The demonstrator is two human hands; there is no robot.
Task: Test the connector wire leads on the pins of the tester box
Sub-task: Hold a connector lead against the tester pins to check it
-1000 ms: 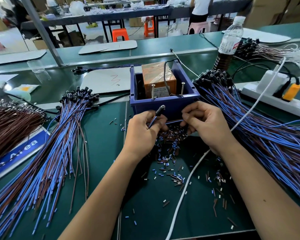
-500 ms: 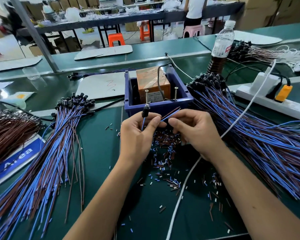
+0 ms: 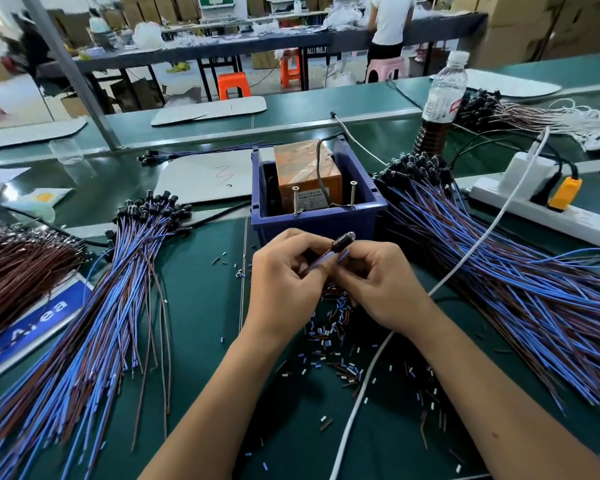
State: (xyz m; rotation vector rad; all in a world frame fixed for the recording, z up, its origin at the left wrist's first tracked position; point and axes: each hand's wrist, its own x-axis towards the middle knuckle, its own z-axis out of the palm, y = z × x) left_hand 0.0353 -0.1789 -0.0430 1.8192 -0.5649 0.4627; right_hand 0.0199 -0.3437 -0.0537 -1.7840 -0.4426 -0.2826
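Lower centre of frame: left hand [image 3: 284, 271] and right hand [image 3: 378, 282] pinching one connector [image 3: 343, 241] and its leads [image 3: 321, 262], short of the pins [image 3: 296, 199]. Just beyond, mid-frame: tester box [image 3: 319, 223]. Step in hand, seemingly: readying leads. Next: touching a bared end to each pin.

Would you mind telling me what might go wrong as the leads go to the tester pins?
1. Both hands, left hand and right hand, pinch one short connector wire; the grip may slip.
2. The two pins stand close together, so the leads could bridge them.
3. The white cable by the right wrist may snag.
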